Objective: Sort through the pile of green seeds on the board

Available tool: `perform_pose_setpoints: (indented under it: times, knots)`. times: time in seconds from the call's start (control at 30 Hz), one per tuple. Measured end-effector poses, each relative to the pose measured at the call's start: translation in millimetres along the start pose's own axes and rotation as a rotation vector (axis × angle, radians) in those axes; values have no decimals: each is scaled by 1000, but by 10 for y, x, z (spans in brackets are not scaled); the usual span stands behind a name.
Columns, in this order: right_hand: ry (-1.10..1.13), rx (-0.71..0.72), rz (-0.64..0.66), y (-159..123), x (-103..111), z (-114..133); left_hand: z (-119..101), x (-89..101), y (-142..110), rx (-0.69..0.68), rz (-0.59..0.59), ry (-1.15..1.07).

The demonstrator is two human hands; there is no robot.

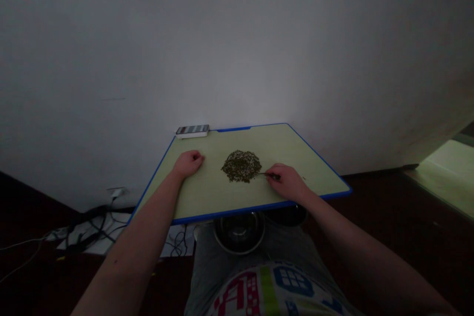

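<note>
A loose pile of small greenish-brown beans or seeds is spread over the middle of a pale board with a blue rim. My right hand is closed around a thin, dark, slender tool, perhaps tweezers. The tool's tip reaches the right edge of the pile; its exact kind is too small and dim to tell. To the left of the pile, my left hand rests on the board in a loose fist, apart from the seeds. Nothing shows in its curled fingers.
A phone on a white box lies at the board's far left corner, against the wall. Below the near edge, a metal bowl sits on my lap, a second dark bowl beside it. Cables lie on the floor at left.
</note>
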State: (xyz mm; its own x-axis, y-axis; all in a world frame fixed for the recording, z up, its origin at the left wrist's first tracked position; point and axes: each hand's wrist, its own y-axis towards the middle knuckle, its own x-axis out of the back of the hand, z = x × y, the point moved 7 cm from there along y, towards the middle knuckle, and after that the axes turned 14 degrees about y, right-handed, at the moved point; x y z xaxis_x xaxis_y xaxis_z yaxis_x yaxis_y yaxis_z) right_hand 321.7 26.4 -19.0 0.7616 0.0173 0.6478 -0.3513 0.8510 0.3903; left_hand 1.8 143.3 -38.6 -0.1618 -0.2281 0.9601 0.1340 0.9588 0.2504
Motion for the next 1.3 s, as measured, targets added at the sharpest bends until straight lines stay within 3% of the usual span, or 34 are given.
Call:
perform_pose_setpoints:
  times: [0.67,0.87,1.3]
  knots:
    - [90,41,63,-79,-96,85,26,-24,18,2,-3,7]
    - [96,75,42,-75,-153,150,21,-17,17,-7,-14,2]
    - [62,-2,-27,-19,-85,86,32,-29,25,-16,-14,12]
